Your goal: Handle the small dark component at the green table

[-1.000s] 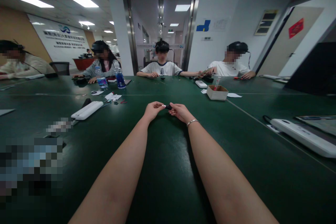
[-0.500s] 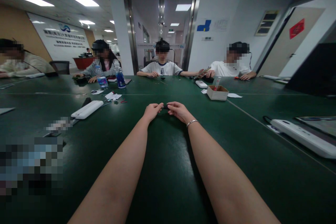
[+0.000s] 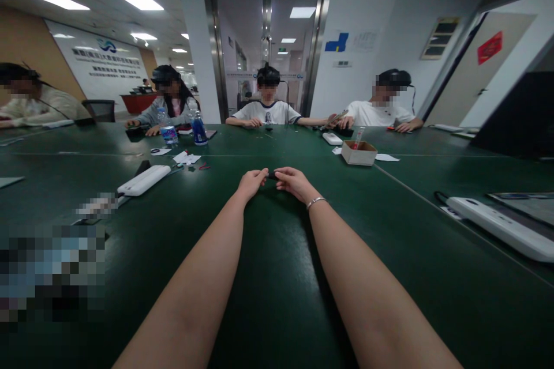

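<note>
Both my arms reach forward over a dark green table [image 3: 277, 277]. My left hand [image 3: 251, 182] and my right hand [image 3: 292, 182] meet at the middle of the table, fingers curled. Between their fingertips they pinch a small black object [image 3: 272, 174], which is mostly hidden and too small to name. A thin silver bracelet [image 3: 315, 202] circles my right wrist.
A white power strip [image 3: 143, 180] lies at the left, another [image 3: 497, 223] at the right. A small cardboard box [image 3: 358, 153] stands behind my right hand. Paper scraps [image 3: 186, 158] and bottles [image 3: 199, 130] sit at the left rear. Several people sit along the far edge.
My hands have closed together over the small black object, so its white tip no longer shows. The arms have barely moved.
</note>
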A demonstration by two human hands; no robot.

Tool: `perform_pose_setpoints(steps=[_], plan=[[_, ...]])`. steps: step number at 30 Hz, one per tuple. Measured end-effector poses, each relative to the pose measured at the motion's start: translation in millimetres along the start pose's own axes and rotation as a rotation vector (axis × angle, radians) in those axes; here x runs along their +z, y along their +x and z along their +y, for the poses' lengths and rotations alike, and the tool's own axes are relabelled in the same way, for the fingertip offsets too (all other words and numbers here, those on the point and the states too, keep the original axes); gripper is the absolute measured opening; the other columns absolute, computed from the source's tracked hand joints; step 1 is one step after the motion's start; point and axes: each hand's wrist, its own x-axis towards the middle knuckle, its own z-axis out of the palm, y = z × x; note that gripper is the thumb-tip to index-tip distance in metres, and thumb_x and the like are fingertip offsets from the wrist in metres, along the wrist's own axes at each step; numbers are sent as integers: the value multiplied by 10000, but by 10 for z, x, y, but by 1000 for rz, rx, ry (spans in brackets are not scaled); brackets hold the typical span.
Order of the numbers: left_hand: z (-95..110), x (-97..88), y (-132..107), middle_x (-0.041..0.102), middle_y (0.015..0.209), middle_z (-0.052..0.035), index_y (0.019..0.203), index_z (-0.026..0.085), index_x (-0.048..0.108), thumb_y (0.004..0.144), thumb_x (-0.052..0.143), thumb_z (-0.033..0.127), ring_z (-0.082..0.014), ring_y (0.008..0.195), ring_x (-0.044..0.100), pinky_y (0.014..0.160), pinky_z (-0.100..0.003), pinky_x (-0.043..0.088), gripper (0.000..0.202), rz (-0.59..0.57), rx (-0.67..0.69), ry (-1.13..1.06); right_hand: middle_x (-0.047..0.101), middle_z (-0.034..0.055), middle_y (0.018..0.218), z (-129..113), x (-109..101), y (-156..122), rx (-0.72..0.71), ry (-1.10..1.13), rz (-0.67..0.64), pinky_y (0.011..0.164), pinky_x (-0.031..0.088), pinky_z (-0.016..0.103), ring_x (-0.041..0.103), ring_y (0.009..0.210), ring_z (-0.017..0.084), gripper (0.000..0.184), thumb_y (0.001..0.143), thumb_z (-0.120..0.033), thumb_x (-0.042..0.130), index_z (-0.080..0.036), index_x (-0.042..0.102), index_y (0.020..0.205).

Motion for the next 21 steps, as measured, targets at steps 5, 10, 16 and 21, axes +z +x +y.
perform_pose_setpoints(steps=[5, 10, 16, 21], plan=[[88, 29, -40, 615, 741, -20, 777, 150, 603, 711, 642, 330, -128, 699, 558, 689, -251, 428, 195, -7, 105, -133, 558, 23, 580, 35, -21, 37, 15, 64, 40, 455, 489, 177, 537, 466, 85, 162, 808, -168, 706, -99, 570, 753], [104, 57, -42, 579, 642, -6, 906, 155, 585, 809, 536, 341, -110, 559, 515, 561, -233, 403, 216, -4, 23, -166, 571, 34, 571, 49, -19, 49, 23, 24, 51, 446, 485, 173, 545, 462, 92, 133, 826, -148, 681, -96, 575, 766], [92, 57, -27, 579, 685, -3, 958, 168, 601, 774, 561, 228, -108, 596, 518, 565, -215, 394, 198, 53, 15, -134, 577, 38, 563, 53, -22, 49, 22, 13, 37, 448, 486, 169, 549, 458, 94, 86, 831, -111, 660, -84, 590, 789], [125, 54, -43, 575, 629, -10, 896, 152, 618, 835, 482, 333, -107, 529, 492, 526, -224, 380, 234, 4, -25, -145, 579, 38, 571, 48, -28, 46, 33, 22, 36, 459, 502, 179, 562, 474, 101, 98, 819, -111, 675, -88, 585, 790]])
